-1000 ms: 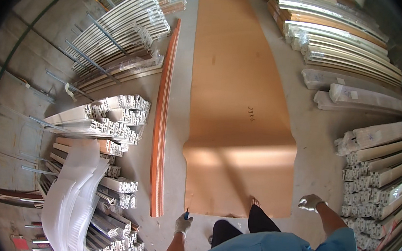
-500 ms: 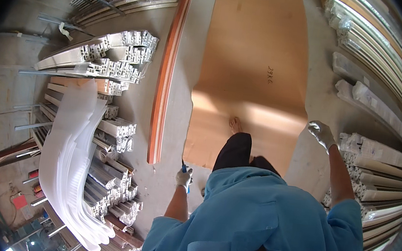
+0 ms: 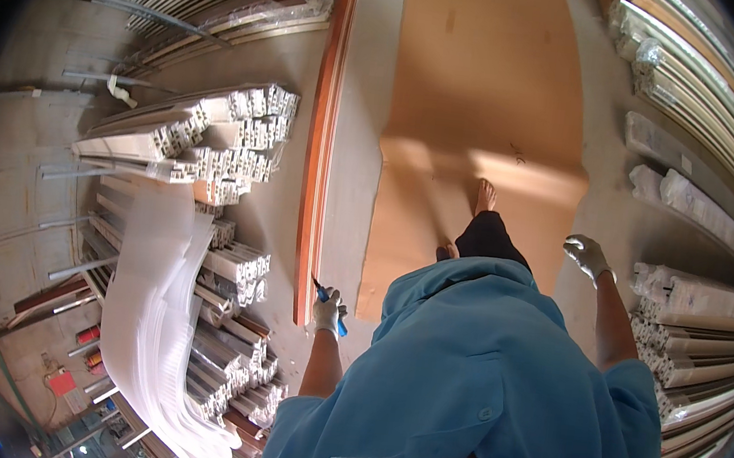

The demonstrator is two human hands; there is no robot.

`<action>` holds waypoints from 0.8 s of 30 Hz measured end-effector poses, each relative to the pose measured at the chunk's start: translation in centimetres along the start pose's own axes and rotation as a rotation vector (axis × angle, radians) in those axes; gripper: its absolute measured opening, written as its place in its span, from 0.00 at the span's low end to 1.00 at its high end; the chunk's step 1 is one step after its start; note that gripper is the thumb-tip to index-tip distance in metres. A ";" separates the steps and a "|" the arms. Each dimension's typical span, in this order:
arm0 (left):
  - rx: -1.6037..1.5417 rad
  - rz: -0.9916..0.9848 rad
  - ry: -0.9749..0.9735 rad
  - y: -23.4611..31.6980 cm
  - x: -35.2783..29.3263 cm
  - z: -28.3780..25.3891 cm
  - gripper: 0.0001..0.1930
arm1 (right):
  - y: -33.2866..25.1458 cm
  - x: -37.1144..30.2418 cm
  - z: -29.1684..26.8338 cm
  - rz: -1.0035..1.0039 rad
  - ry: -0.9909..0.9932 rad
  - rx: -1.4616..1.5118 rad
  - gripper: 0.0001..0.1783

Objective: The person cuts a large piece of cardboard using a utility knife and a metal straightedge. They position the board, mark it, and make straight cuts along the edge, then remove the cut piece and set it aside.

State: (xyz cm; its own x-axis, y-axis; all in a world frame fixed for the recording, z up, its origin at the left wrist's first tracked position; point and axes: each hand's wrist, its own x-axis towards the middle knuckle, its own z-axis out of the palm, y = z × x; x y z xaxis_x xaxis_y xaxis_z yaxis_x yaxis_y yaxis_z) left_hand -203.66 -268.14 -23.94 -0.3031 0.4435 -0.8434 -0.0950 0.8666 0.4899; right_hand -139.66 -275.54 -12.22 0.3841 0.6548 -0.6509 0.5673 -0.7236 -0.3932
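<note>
My left hand [image 3: 328, 311], in a pale glove, is closed around a blue utility knife [image 3: 322, 292] with a thin dark tip pointing forward. This hand is beside the near end of a long reddish-brown profile strip [image 3: 311, 196] that lies on the floor. My right hand [image 3: 590, 255], gloved too, hangs to the right of a brown sheet [image 3: 490, 81] with its fingers curled, and no object shows in it. The sheet is long, looks like cardboard, and has handwriting and a bright crease across it. One bare foot [image 3: 486, 196] of mine is on it.
Racks on the left hold several wrapped white profiles [image 3: 244, 118], their ends jutting toward the floor. White foam sheeting [image 3: 150, 296] drapes over them. Along the right lie wrapped bundles [image 3: 700, 210] and stacked lengths [image 3: 704, 345]. Grey floor [image 3: 363, 94] runs between strip and sheet.
I have stepped ahead over the brown sheet, with one foot now farther forward. My left hand with the knife has come closer to the reddish-brown strip. My right hand stays curled at my side.
</note>
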 end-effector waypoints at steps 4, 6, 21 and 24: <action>-0.002 -0.047 0.027 5.7 3.8 7.5 0.14 | -0.5 8.9 -4.6 0.016 0.026 0.121 0.21; 0.009 -0.057 0.030 9.9 5.7 12.7 0.14 | -1.3 13.7 -7.5 0.071 0.019 0.153 0.21; -0.067 0.018 -0.105 44.9 12.6 50.4 0.18 | -19.8 47.9 -38.9 -0.002 0.064 0.082 0.21; -0.111 -0.028 -0.145 50.3 14.2 53.6 0.14 | -24.8 53.2 -43.0 -0.069 0.076 0.016 0.21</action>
State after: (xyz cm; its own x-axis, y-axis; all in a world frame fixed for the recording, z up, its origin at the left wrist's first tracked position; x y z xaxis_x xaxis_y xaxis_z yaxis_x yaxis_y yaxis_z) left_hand -161.91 -206.05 -23.08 -0.1598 0.4553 -0.8759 -0.2079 0.8519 0.4807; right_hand -101.99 -213.38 -9.17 0.3986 0.7175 -0.5713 0.5832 -0.6790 -0.4459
